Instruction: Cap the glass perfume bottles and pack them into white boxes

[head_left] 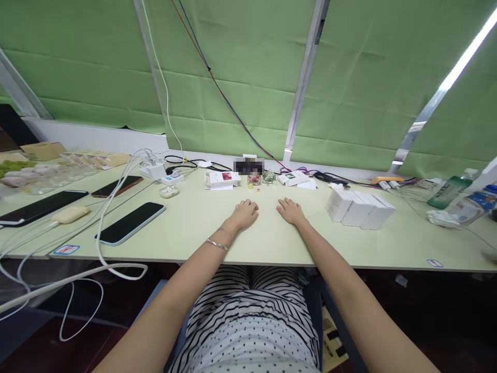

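Observation:
Both my hands rest on the pale green tabletop (pixel 267 243) and hold nothing. My left hand (pixel 245 213) lies palm down with its fingers loosely bent, a bracelet on that wrist. Flat with spread fingers, my right hand (pixel 291 211) is a short way to the right. Beyond them stand a small clear container with pinkish contents (pixel 254 178) and another with green contents (pixel 268 177). A tiny yellowish piece (pixel 250 185) is just in front of these. On either side lie a white box with a red picture (pixel 223 178) and a white box with a dark picture (pixel 292 177).
Several upright white boxes (pixel 359 210) stand to the right. Farther right are a green bottle (pixel 452 189) and an orange power strip (pixel 386 180). A phone (pixel 132 223), a white earphone case (pixel 169 191) and a looping white cable (pixel 101 228) are on the left.

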A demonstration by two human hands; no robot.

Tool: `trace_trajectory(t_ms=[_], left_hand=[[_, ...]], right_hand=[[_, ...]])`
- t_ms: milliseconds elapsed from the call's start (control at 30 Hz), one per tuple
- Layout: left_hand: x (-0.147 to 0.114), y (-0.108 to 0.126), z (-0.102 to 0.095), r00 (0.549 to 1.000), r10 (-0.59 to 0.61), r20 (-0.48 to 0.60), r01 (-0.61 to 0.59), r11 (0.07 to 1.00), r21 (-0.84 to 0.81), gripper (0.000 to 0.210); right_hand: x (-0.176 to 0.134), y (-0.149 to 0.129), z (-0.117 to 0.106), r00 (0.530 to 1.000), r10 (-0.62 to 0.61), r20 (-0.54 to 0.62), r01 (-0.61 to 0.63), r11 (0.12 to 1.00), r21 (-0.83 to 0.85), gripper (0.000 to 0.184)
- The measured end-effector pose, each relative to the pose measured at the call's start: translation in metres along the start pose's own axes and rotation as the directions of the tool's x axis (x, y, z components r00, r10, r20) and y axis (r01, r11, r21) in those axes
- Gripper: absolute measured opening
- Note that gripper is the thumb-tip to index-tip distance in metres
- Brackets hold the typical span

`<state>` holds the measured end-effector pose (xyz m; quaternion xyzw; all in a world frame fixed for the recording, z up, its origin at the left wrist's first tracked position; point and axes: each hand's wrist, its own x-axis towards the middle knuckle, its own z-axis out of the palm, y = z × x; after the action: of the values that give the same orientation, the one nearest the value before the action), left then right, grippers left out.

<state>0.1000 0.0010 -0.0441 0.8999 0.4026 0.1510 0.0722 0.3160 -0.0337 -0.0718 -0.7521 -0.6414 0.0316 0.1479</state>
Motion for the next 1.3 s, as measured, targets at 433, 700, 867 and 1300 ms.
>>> trace_trajectory(t_ms=[433, 700, 867, 1300], left_hand=[[-0.007, -0.002, -0.005, 1.0, -0.013, 0.015, 0.012, 1.0, 0.014, 0.024], [-0.005, -0.001, -0.003, 0.998, -0.025, 0.05, 0.023, 0.999, 0.039, 0.026], [-0.006, -0.001, -0.004, 0.998, -0.023, 0.055, 0.021, 0.999, 0.033, 0.028], [-0.009, 0.001, -0.008, 0.996, -0.042, 0.082, 0.041, 0.999, 0.021, 0.029]], right_hand=[[0.089, 0.024, 0.015, 0.821, 0.182, -0.541, -0.292, 0.949, -0.124, 0.065], [0.123, 0.034, 0.02, 0.929, 0.212, -0.305, -0.257, 0.96, -0.115, 0.049], [0.116, 0.031, 0.019, 0.873, 0.224, -0.434, -0.299, 0.947, -0.114, 0.05], [0.114, 0.028, 0.016, 0.932, 0.204, -0.301, -0.249, 0.961, -0.12, 0.047]])
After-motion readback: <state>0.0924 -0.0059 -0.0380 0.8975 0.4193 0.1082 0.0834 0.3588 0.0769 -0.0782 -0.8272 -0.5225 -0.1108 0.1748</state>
